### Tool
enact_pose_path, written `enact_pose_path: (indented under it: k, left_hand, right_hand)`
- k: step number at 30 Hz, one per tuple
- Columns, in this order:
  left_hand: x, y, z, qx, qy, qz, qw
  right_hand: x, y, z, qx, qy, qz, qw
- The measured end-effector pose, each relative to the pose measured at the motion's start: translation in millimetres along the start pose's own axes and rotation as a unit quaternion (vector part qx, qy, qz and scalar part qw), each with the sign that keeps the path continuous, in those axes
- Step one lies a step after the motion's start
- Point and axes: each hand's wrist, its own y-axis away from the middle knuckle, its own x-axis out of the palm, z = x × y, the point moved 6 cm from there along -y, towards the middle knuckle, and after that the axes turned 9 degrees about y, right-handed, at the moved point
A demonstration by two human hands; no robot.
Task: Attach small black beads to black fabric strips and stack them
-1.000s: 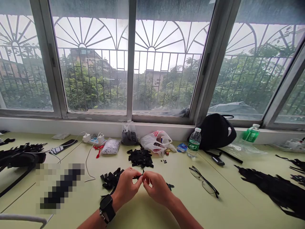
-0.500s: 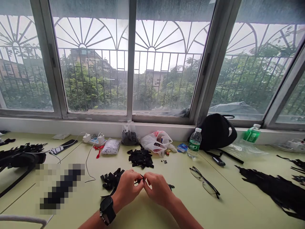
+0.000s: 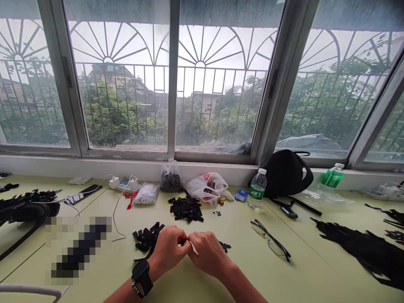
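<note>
My left hand (image 3: 168,248), with a black smartwatch (image 3: 141,271) on its wrist, and my right hand (image 3: 206,253) meet fingertip to fingertip low over the pale green table (image 3: 221,277). Both pinch a small black strap piece (image 3: 183,241) between them; its shape is mostly hidden by the fingers. A heap of similar black pieces (image 3: 145,237) lies just left of my left hand. A second heap of black pieces (image 3: 186,208) sits farther back. A few small dark bits (image 3: 224,246) lie right of my right hand.
Eyeglasses (image 3: 270,243) lie to the right. Along the window wall stand a water bottle (image 3: 256,189), a black bag (image 3: 286,173), plastic bags (image 3: 206,188), a power strip (image 3: 124,184) and a phone (image 3: 82,193). Long black fringed material (image 3: 362,248) covers the right side, and black material (image 3: 25,206) the left.
My hands have dropped slightly toward the table and closed tighter together around the small black piece. Nothing else has moved.
</note>
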Motion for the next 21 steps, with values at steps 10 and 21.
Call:
enact_pose_path:
  k: [10,21]
  left_hand:
    - [0.9,0.1,-2.1,0.005,0.017,0.012,1.0]
    - [4.2,0.3,0.7,-0.001,0.044,0.029,0.999]
  right_hand:
    - [-0.5,-1.6,3.1,0.006,0.011,-0.003,1.0]
    - [-1.2,-1.3,2.3,0.032,0.012,0.022,0.999]
